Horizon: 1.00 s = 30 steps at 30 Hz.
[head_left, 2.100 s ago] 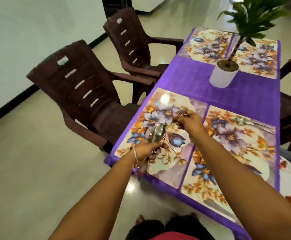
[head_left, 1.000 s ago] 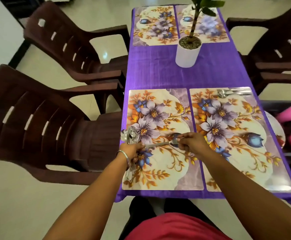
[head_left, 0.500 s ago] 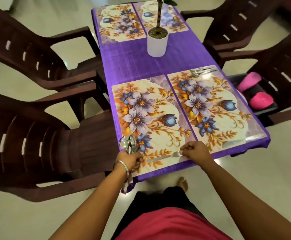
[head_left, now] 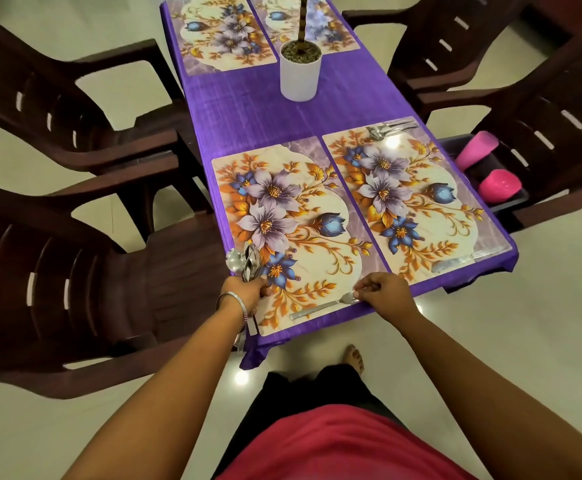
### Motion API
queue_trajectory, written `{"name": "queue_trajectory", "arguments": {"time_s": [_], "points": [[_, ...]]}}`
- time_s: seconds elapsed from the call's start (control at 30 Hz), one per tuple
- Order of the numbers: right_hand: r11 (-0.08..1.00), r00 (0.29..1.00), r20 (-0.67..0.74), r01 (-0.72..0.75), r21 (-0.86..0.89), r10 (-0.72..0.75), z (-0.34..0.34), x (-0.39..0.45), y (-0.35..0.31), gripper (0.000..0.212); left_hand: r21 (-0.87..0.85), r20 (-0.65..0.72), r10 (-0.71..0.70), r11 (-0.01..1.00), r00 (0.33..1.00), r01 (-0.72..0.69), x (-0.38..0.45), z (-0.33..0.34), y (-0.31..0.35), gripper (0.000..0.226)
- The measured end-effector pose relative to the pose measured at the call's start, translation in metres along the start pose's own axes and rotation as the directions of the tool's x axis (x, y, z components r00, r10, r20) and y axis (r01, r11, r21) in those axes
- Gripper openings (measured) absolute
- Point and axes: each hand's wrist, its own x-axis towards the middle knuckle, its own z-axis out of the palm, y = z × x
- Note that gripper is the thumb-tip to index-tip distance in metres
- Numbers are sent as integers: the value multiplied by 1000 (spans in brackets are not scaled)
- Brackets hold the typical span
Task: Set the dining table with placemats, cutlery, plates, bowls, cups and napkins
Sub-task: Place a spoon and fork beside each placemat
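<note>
My left hand [head_left: 246, 291] is closed around a bundle of steel cutlery [head_left: 246, 263], spoon bowls sticking up over the near-left floral placemat [head_left: 293, 233]. My right hand [head_left: 385, 294] pinches the head end of a steel fork [head_left: 324, 306] that lies flat along the placemat's near edge. A second placemat [head_left: 417, 202] to the right carries a fork and spoon [head_left: 388, 128] at its far edge. Two more placemats [head_left: 227, 32] lie at the far end of the purple tablecloth [head_left: 265, 109].
A white pot with a plant [head_left: 300, 72] stands mid-table. Dark brown plastic chairs [head_left: 50, 265] flank both sides. A dark tray [head_left: 504, 202] on the right chair holds pink cups [head_left: 499, 185]. My bare foot shows on the pale floor below the table end.
My view has swung round to the table's short end. My right hand drew one fork from the bundle and brought it down flat onto the near-left placemat's near edge.
</note>
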Motion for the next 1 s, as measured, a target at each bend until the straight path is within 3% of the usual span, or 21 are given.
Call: {"name": "queue_trajectory", "arguments": {"time_s": [0.33, 0.5, 0.57, 0.67, 0.8, 0.9, 1.0], "points": [[999, 999, -52, 11, -39, -13, 7, -2, 3, 24, 4, -32, 49, 999, 998, -49, 1, 1, -3, 30], [992, 968, -222, 123, 30, -114, 5, 1, -22, 37, -183, 136, 128, 978, 982, -102, -12, -4, -1, 37], [974, 972, -167, 187, 127, -165, 4, 5, -47, 34, -213, 234, 156, 971, 960, -106, -22, -5, 5, 36], [939, 969, 24, 230, 256, -244, 8, 9, -89, 29, -255, 396, 171, 964, 902, -71, -35, -5, 21, 33], [879, 919, 308, 79, 470, -247, 12, 15, -120, 20, -292, 538, 188, 956, 821, -27, -44, -4, 42, 32], [846, 922, 295, 62, 530, -252, 11, 18, -129, 13, -269, 563, 182, 963, 806, -30, -46, -3, 52, 31], [852, 939, 245, 85, 516, -242, 9, 19, -139, 21, -209, 539, 209, 972, 816, -111, -47, 0, 57, 31]]}}
